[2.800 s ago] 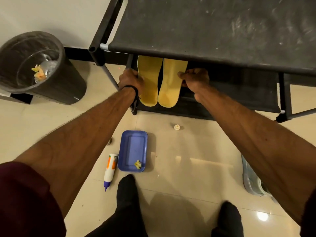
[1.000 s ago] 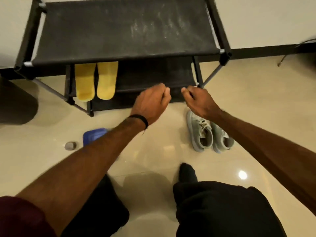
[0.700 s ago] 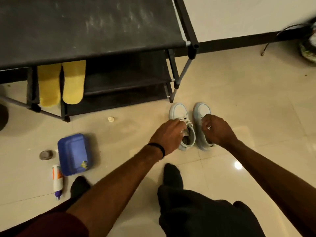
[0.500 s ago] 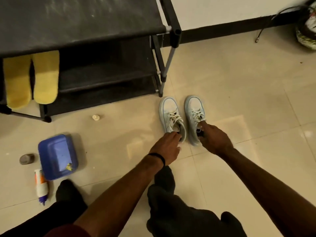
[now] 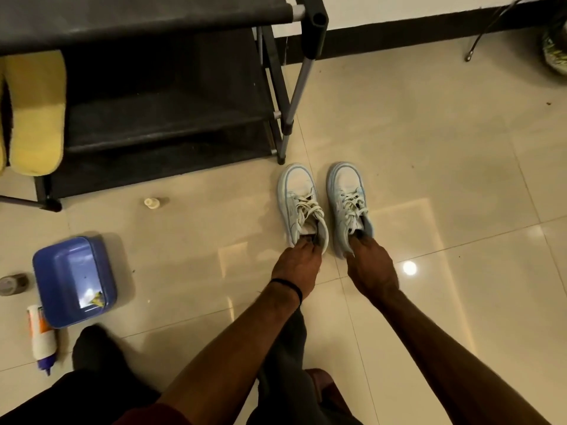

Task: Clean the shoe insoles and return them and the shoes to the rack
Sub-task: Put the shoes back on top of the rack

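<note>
Two pale blue-white sneakers stand side by side on the floor tiles, toes pointing away from me. My left hand grips the heel of the left shoe, fingers tucked into its opening. My right hand grips the heel of the right shoe the same way. Both soles touch the floor. Two yellow insoles lie on a lower shelf of the black shoe rack at the far left, partly cut by the frame edge.
The rack's right legs stand just beyond the left shoe. A blue tray, a white bottle, a small cap and a grey lid lie on the floor at left. My feet are below.
My hands left the insoles on the rack shelf and swung right to the sneakers. Over the last half second their fingers closed into the shoe heels.
</note>
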